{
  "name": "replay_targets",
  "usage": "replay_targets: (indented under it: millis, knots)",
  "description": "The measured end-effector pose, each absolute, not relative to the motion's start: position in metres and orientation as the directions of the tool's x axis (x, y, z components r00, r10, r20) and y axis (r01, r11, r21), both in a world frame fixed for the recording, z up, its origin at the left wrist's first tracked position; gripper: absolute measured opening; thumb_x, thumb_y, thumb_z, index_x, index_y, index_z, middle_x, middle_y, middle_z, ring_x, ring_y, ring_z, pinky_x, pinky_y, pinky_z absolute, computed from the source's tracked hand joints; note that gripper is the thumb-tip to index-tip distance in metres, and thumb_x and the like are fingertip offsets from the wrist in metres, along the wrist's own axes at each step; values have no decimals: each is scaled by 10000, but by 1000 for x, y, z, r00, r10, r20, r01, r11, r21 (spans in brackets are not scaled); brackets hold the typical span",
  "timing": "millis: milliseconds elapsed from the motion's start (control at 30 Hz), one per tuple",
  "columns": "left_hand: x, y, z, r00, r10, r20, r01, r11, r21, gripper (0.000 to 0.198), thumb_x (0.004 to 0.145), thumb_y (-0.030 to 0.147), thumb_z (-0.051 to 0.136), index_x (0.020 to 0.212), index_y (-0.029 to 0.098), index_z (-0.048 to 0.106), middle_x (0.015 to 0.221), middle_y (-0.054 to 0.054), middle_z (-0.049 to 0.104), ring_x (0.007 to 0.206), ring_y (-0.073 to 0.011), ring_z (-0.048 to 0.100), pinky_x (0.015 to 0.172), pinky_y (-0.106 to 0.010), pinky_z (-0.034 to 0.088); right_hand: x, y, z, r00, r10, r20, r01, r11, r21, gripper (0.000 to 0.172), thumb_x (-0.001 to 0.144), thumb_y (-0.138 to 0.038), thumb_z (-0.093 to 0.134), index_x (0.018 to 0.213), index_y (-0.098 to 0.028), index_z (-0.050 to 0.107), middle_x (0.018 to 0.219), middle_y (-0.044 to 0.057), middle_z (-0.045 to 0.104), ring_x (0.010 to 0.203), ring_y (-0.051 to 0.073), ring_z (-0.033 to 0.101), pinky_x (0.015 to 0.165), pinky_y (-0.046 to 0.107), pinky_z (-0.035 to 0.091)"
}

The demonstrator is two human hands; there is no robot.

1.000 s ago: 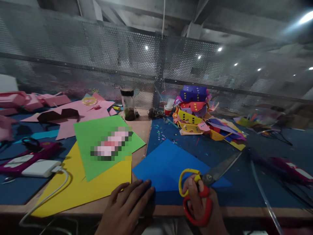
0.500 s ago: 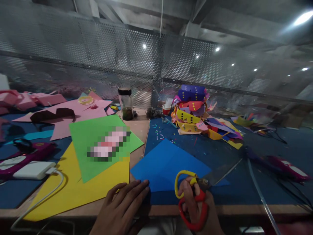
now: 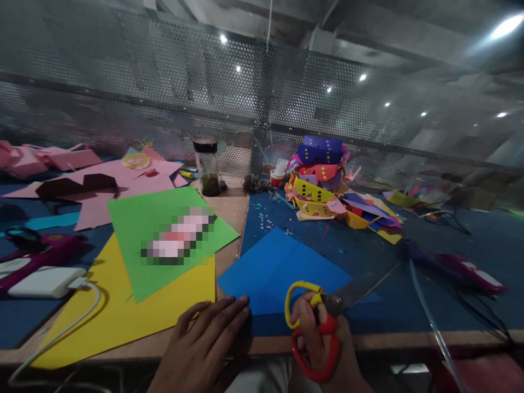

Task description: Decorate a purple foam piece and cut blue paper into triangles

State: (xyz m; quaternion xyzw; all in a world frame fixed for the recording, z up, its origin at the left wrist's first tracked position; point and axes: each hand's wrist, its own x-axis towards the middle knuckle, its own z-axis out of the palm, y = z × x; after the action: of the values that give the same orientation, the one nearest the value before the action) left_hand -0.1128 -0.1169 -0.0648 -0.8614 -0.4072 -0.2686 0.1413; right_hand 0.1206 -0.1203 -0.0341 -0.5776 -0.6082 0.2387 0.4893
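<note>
Gripping scissors [image 3: 333, 303] in our right hand [image 3: 311, 330], blue sheet [image 3: 282, 267] just ahead-left; left hand [image 3: 200, 338] lies flat by its near edge. If we press too lightly, scissors could drag it.

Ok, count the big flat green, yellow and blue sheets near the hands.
3: a green sheet at left, a yellow sheet partly under it, and a blue sheet in the middle, partly behind the scissors. More could be hidden underneath.

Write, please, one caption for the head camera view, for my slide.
Right hand holding red and yellow scissors by a blue sheet; left hand palm down near a yellow sheet.
</note>
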Motion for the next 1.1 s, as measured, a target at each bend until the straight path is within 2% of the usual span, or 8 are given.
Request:
replay_targets:
  millis: [167, 367, 400, 600, 800, 900, 1000, 1100]
  knots:
    - [-116, -115, -63, 584, 581, 567, 754, -647, -114, 463, 945, 458, 598, 1366, 268, 572, 1356, 5, 670, 1166, -191, 621, 996, -343, 350, 127, -115, -31, 35, 955, 295, 490, 240, -838, 386, 1000, -500, 467, 765, -213, 575, 635, 27, 654, 493, 154, 623, 481, 243, 492]
    - [-109, -118, -66, 433, 638, 637, 804, -593, 47, 404, 960, 492, 562, 1293, 268, 610, 1315, -5, 697, 1155, -216, 633, 1020, -385, 340, 128, -113, -36, 57, 955, 291, 538, 216, -815, 377, 1023, -444, 416, 760, -212, 554, 606, 1, 625, 389, 108, 521, 428, 223, 444]
    - [-109, -118, -66, 517, 612, 599, 774, -633, -22, 412, 962, 479, 565, 1318, 274, 595, 1321, 2, 693, 1144, -198, 640, 1004, -364, 347, 124, -113, -38, 60, 951, 303, 543, 224, -810, 371, 1020, -442, 423, 763, -211, 557, 625, 5, 633, 398, 108, 520, 428, 223, 441]
    - [-117, -115, -64, 601, 563, 567, 751, -640, -161, 415, 946, 427, 583, 1318, 243, 591, 1369, -19, 661, 1169, -204, 626, 987, -373, 360, 110, -109, -37, 21, 950, 311, 529, 253, -810, 384, 1017, -433, 413, 765, -194, 575, 623, 6, 611, 439, 113, 542, 459, 223, 457]
    - [-114, -116, -64, 548, 591, 592, 763, -644, -62, 349, 931, 391, 616, 1245, 239, 610, 1357, -19, 669, 1161, -199, 637, 986, -370, 364, 103, -109, -30, 169, 960, 225, 411, 139, -901, 410, 997, -503, 426, 734, -209, 537, 559, -20, 552, 347, 93, 467, 367, 202, 405]
    - [-113, -117, -65, 534, 598, 598, 766, -641, -43, 333, 920, 364, 632, 1224, 230, 611, 1344, -31, 677, 1157, -202, 644, 986, -372, 373, 92, -108, -32, 80, 959, 273, 423, 215, -880, 385, 990, -473, 445, 734, -208, 553, 577, -14, 565, 353, 90, 456, 372, 200, 409]
    - [-113, -116, -65, 530, 590, 609, 764, -643, -43, 321, 919, 347, 632, 1214, 222, 610, 1334, -40, 684, 1146, -202, 653, 984, -372, 382, 90, -105, -33, -21, 967, 253, 449, 235, -862, 355, 999, -437, 449, 759, -201, 561, 615, -5, 599, 404, 94, 505, 401, 185, 428]
    - [-113, -116, -65, 527, 585, 616, 766, -641, -46, 325, 927, 332, 618, 1233, 222, 601, 1341, -36, 679, 1147, -199, 654, 990, -373, 376, 94, -102, -33, -33, 965, 261, 451, 247, -858, 396, 1015, -435, 412, 731, -196, 547, 606, 6, 598, 418, 93, 515, 386, 171, 412]
